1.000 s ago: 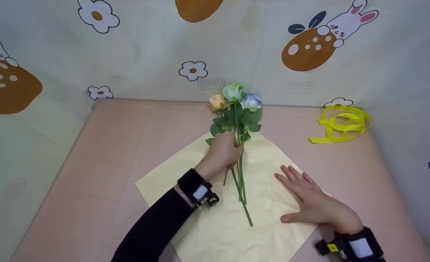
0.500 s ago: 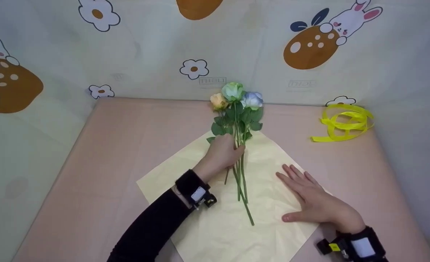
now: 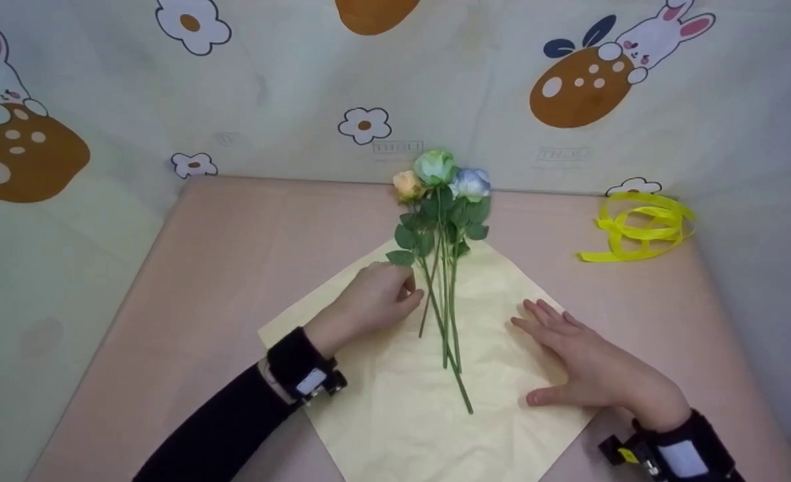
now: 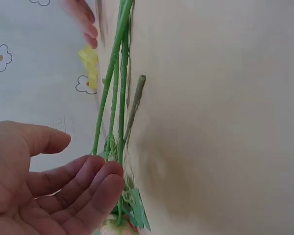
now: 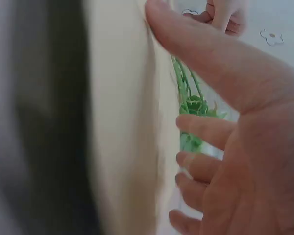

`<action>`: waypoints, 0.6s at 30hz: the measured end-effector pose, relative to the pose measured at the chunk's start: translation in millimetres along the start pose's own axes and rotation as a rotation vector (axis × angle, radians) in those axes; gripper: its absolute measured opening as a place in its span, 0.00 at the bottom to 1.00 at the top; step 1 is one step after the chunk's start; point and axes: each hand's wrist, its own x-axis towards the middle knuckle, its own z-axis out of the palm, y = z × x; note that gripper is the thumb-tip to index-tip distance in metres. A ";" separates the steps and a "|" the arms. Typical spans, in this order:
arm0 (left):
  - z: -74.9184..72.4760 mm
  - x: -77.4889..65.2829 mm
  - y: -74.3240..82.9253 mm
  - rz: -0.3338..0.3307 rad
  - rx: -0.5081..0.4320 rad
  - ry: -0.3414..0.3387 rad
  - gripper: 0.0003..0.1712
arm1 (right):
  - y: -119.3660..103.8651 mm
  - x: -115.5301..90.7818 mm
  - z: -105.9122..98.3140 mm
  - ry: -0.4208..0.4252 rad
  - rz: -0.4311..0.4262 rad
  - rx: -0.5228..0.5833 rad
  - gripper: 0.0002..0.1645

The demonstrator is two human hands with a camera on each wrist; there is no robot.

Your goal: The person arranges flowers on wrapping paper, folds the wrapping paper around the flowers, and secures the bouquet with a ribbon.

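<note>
On the cream paper [image 3: 395,408], the stems [image 3: 445,321] of the flowers [image 3: 435,167] are laid, blooms past its far end; the sheet is presumably held flat by the right hand [image 3: 586,361], fingers spread. Nothing is gripped by the left hand [image 3: 372,298] beside the stems: its thumb [image 4: 51,140], parted from bent fingertips [image 4: 109,188], is shown better from the left wrist.

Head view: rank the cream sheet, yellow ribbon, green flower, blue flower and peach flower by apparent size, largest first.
1. Cream sheet
2. Yellow ribbon
3. Green flower and blue flower: too alike to rank
4. Peach flower
</note>
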 end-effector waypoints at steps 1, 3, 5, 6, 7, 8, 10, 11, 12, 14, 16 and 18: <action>-3.7 -6.9 -3.1 0.039 0.020 -0.007 0.12 | -2.9 -1.1 -2.2 0.010 -0.020 -0.015 0.65; -11.1 -21.5 -8.4 0.119 0.066 -0.018 0.11 | -9.4 -4.2 -5.9 0.039 -0.054 -0.060 0.62; -16.7 -37.6 -13.6 0.196 0.113 -0.026 0.13 | -14.9 -6.9 -7.8 0.076 -0.104 -0.112 0.58; -19.2 -46.1 -16.1 0.231 0.135 -0.030 0.14 | -17.7 -8.7 -8.1 0.099 -0.134 -0.141 0.55; -21.4 -54.7 -18.4 0.262 0.156 -0.036 0.15 | -20.1 -10.5 -7.7 0.122 -0.167 -0.164 0.52; -23.3 -63.4 -20.4 0.287 0.178 -0.046 0.17 | -22.4 -12.4 -6.6 0.149 -0.202 -0.187 0.48; -26.3 -80.1 -24.9 0.330 0.214 -0.074 0.22 | -25.8 -16.2 -3.4 0.189 -0.265 -0.218 0.44; -28.1 -88.4 -26.5 0.343 0.230 -0.096 0.26 | -27.1 -19.1 -1.3 0.199 -0.279 -0.235 0.44; -29.5 -96.3 -28.0 0.351 0.244 -0.124 0.30 | -28.0 -22.3 1.0 0.206 -0.290 -0.242 0.46; -31.9 -110.4 -29.4 0.344 0.268 -0.198 0.40 | -29.4 -27.8 6.1 0.202 -0.306 -0.250 0.53; -32.5 -122.6 -30.1 0.336 0.293 -0.269 0.51 | -31.4 -32.4 12.3 0.185 -0.317 -0.259 0.62; -31.0 -132.2 -29.8 0.330 0.317 -0.332 0.61 | -34.4 -35.7 19.5 0.167 -0.330 -0.262 0.69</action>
